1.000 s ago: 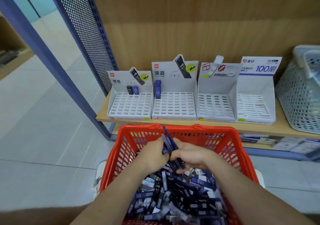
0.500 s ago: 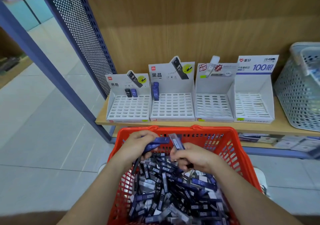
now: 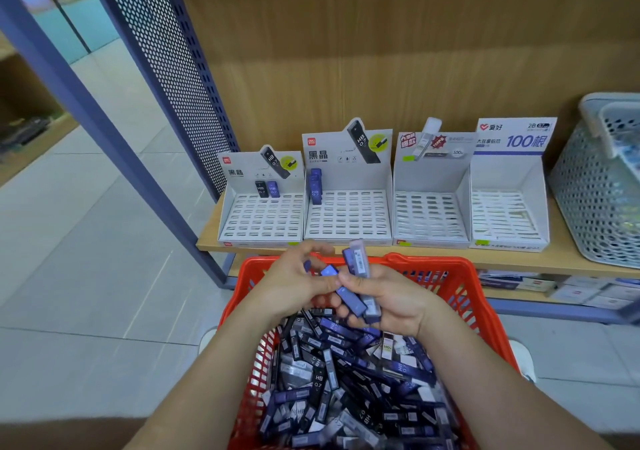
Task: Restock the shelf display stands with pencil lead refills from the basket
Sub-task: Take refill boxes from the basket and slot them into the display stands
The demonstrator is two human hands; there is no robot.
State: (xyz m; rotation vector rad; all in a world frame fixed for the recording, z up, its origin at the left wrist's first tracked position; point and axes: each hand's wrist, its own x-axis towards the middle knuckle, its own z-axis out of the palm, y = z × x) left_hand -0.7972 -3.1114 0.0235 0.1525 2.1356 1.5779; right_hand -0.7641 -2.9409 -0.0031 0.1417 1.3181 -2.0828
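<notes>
Both hands have risen off the heap in the red basket (image 3: 450,278). The right hand (image 3: 394,302), fingers curled, grips a few purple lead refills (image 3: 360,273), and the left hand (image 3: 294,286) pinches another. They look ready for the near-bare display stands (image 3: 348,217) beyond.

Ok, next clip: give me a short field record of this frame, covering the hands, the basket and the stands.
Left hand: pinches a blue refill case
Right hand: grips several purple refill cases
Red plastic basket: heaped with loose pencil lead refills
Far-left white cardboard stand: two refills at the back
Second white stand: blue refills stacked at back left
Third stand, fourth stand: no refills visible
</notes>
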